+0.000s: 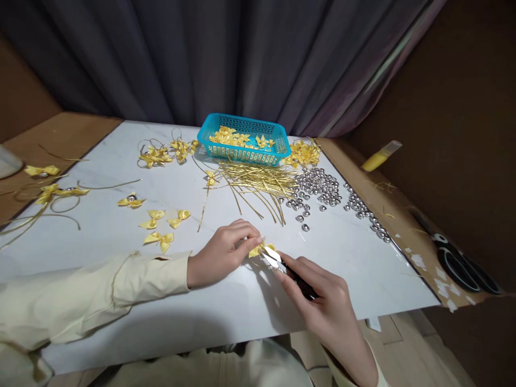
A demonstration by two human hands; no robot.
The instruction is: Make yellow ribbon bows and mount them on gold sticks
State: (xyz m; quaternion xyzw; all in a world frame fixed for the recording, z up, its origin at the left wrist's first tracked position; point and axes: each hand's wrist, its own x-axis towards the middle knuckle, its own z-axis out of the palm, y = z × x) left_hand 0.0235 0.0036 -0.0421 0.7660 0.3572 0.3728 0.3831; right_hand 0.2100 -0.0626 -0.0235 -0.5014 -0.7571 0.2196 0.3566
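My left hand (pixel 226 251) pinches a small yellow ribbon bow (pixel 253 251) above the front part of the white table. My right hand (pixel 328 295) is closed round the dark handles of a pair of pliers (pixel 300 280). Their silver jaws point left and meet the bow close to my left fingertips. Exactly what the jaws grip is too small to make out. Left of my left hand lie loose yellow bows (pixel 159 240). One bow (pixel 131 200) a little farther off carries a silver button-like piece at its middle.
A blue basket (pixel 244 119) holding yellow bows stands at the back. Before it lie gold wire strips (pixel 258 177), with silver domed pieces (pixel 318 185) to their right. Bows with cords (pixel 155 156) lie back left. Scissors (pixel 455 263) and a yellow-filled tube (pixel 381 156) are at right.
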